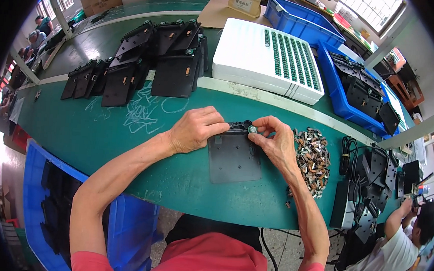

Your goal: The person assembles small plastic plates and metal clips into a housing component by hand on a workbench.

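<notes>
A flat black plastic panel (234, 162) lies on the green worktop in front of me, its thicker moulded edge facing away. My left hand (197, 129) is closed on the left end of that edge, thumb and fingers pressed together. At the other end, my right hand (278, 144) pinches a small round green part (252, 130) with a pale face, right against the moulded edge. Whether the part is seated there I cannot tell. To the right of my right hand spreads a heap of small metal-and-brown components (312, 160).
Stacked black panels (176, 74) stand at the back left. Behind my hands is a white foam tray (243, 51) with rows of round green parts. Blue crates (331, 83) hold panels at the far right; another blue crate (130, 230) is below left. A co-worker (395, 243) sits at right.
</notes>
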The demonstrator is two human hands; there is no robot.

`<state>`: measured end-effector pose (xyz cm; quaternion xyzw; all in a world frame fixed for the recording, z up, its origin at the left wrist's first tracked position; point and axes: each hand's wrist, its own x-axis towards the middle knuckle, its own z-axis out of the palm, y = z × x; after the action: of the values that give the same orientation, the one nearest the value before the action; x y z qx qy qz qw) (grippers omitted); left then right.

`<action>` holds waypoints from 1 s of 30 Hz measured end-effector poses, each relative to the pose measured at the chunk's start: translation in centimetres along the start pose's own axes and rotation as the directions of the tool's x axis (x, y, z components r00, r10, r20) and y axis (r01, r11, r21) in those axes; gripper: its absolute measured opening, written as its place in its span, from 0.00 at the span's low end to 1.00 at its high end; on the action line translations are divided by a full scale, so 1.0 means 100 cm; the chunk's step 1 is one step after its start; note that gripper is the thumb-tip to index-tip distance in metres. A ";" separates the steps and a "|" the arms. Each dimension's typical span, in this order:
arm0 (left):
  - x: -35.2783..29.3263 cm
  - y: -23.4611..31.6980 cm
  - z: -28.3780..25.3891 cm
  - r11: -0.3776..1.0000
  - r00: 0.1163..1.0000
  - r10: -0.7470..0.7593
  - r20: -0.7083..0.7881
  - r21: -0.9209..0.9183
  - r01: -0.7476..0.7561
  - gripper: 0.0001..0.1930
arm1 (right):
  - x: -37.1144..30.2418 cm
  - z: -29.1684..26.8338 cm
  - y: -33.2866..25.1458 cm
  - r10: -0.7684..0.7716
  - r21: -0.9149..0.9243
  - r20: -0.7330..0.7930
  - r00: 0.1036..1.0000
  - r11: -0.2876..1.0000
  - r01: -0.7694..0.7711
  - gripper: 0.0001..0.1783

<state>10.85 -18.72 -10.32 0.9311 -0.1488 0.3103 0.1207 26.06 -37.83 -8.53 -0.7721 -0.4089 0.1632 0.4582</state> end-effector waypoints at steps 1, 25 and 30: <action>0.000 0.000 0.000 1.000 1.000 0.002 0.000 0.002 -0.002 0.14 | 0.000 0.000 -0.001 0.002 0.000 0.000 1.000 1.000 -0.002 0.17; -0.001 -0.001 0.003 1.000 1.000 -0.016 -0.012 0.015 0.016 0.10 | 0.010 0.007 -0.002 -0.048 -0.048 -0.052 0.997 0.998 0.046 0.13; -0.001 0.000 0.002 1.000 1.000 -0.018 -0.021 0.014 0.018 0.10 | 0.012 0.012 -0.003 0.026 -0.115 -0.073 0.997 0.993 -0.034 0.15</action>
<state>10.93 -18.74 -10.52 0.9299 -0.1371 0.3200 0.1186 25.94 -36.13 -8.75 -0.8089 -0.3893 0.1182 0.4244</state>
